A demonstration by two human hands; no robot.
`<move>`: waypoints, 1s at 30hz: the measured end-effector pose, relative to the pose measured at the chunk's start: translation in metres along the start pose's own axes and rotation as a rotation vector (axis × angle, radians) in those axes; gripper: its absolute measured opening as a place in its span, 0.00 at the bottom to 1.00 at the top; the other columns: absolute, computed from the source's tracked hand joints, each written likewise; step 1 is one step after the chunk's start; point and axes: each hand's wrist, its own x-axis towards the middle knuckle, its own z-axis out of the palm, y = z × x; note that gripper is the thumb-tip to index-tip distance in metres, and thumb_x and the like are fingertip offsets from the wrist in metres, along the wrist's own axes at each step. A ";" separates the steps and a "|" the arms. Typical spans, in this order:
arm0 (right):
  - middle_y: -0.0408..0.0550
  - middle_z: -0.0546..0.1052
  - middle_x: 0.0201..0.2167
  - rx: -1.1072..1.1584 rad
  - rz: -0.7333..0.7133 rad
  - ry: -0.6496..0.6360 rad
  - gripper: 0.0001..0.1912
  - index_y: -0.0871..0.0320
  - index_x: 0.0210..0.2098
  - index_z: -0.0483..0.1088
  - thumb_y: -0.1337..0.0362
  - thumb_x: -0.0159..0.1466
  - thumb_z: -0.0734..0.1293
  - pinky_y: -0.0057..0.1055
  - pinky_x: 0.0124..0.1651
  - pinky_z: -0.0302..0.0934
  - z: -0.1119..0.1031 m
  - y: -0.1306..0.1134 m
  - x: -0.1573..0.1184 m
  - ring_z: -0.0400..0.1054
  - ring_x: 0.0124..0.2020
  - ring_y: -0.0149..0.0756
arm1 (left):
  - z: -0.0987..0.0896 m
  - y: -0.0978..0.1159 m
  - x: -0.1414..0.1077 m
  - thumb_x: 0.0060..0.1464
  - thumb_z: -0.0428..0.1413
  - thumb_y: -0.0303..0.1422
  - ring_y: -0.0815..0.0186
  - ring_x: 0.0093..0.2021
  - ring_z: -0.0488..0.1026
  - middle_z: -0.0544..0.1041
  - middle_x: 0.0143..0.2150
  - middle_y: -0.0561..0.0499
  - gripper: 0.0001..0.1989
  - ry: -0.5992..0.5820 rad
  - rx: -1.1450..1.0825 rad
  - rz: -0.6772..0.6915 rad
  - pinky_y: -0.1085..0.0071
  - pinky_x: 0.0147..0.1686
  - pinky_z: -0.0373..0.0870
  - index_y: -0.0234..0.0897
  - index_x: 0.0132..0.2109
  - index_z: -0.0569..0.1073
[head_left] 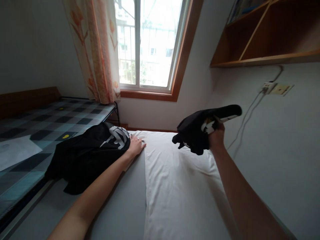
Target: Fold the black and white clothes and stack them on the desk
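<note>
In the head view, my right hand grips a bunched black garment with white patches, lifted above a white cloth. My left hand rests palm down, fingers stretched out, near the far left edge of that cloth. Beside it lies a second black garment with a white print, touching or very close to the hand. That garment is crumpled and spans the left side of the grey surface. The white cloth covers the right half of this surface and has light wrinkles.
On the left is a bed with a checked cover and a white paper sheet. A floral curtain hangs by the window. A wooden shelf juts out at upper right, above a wall socket with hanging cables.
</note>
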 end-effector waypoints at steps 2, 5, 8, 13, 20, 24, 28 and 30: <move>0.45 0.77 0.33 -0.213 -0.066 -0.112 0.14 0.56 0.35 0.73 0.53 0.55 0.68 0.40 0.48 0.64 0.006 0.000 -0.011 0.71 0.39 0.40 | -0.006 -0.003 0.002 0.59 0.51 0.44 0.48 0.53 0.71 0.77 0.47 0.35 0.19 0.019 -0.016 -0.012 0.44 0.62 0.46 0.33 0.45 0.77; 0.47 0.79 0.33 -0.406 -0.069 -0.618 0.11 0.56 0.31 0.76 0.55 0.52 0.71 0.37 0.45 0.66 0.017 -0.001 -0.032 0.72 0.37 0.41 | -0.017 -0.001 0.008 0.62 0.46 0.42 0.53 0.52 0.72 0.77 0.49 0.38 0.19 0.045 -0.176 0.013 0.53 0.57 0.59 0.34 0.46 0.76; 0.46 0.81 0.34 -0.450 0.046 -1.043 0.12 0.53 0.33 0.79 0.57 0.49 0.73 0.34 0.39 0.68 0.023 0.003 -0.048 0.73 0.34 0.40 | -0.025 0.005 0.014 0.66 0.40 0.42 0.59 0.48 0.74 0.78 0.47 0.42 0.23 0.062 -0.417 0.070 0.65 0.50 0.67 0.35 0.47 0.75; 0.44 0.81 0.31 -0.496 0.052 -0.930 0.11 0.54 0.35 0.80 0.62 0.56 0.66 0.32 0.34 0.68 0.018 0.010 -0.049 0.73 0.29 0.37 | -0.033 0.020 0.011 0.63 0.45 0.47 0.60 0.54 0.72 0.76 0.54 0.44 0.23 0.093 -0.616 0.278 0.67 0.54 0.66 0.38 0.53 0.73; 0.47 0.82 0.36 -0.322 0.175 -0.516 0.16 0.58 0.39 0.79 0.67 0.52 0.66 0.34 0.38 0.71 0.011 0.002 -0.031 0.75 0.32 0.36 | -0.034 0.042 -0.010 0.40 0.68 0.45 0.50 0.64 0.60 0.66 0.63 0.41 0.41 -0.076 -0.466 0.653 0.54 0.62 0.56 0.44 0.62 0.66; 0.48 0.81 0.40 -0.034 0.328 -0.250 0.19 0.58 0.42 0.78 0.66 0.51 0.67 0.36 0.39 0.72 0.017 -0.009 -0.030 0.76 0.35 0.37 | -0.032 0.057 -0.017 0.50 0.62 0.37 0.52 0.58 0.67 0.72 0.57 0.43 0.28 0.039 -0.489 0.574 0.56 0.59 0.61 0.41 0.59 0.69; 0.47 0.79 0.45 0.041 0.211 -0.203 0.23 0.56 0.47 0.75 0.67 0.51 0.67 0.37 0.43 0.72 0.023 -0.016 -0.031 0.75 0.40 0.37 | -0.045 0.059 -0.009 0.59 0.52 0.36 0.60 0.41 0.75 0.79 0.39 0.50 0.11 0.078 -0.775 0.382 0.64 0.45 0.71 0.39 0.43 0.75; 0.47 0.77 0.49 -0.011 0.085 -0.254 0.27 0.55 0.52 0.73 0.67 0.52 0.65 0.38 0.47 0.71 0.024 -0.013 -0.031 0.74 0.43 0.37 | -0.053 0.050 -0.001 0.58 0.52 0.38 0.62 0.39 0.75 0.79 0.38 0.50 0.11 0.132 -0.953 0.318 0.67 0.41 0.72 0.37 0.41 0.75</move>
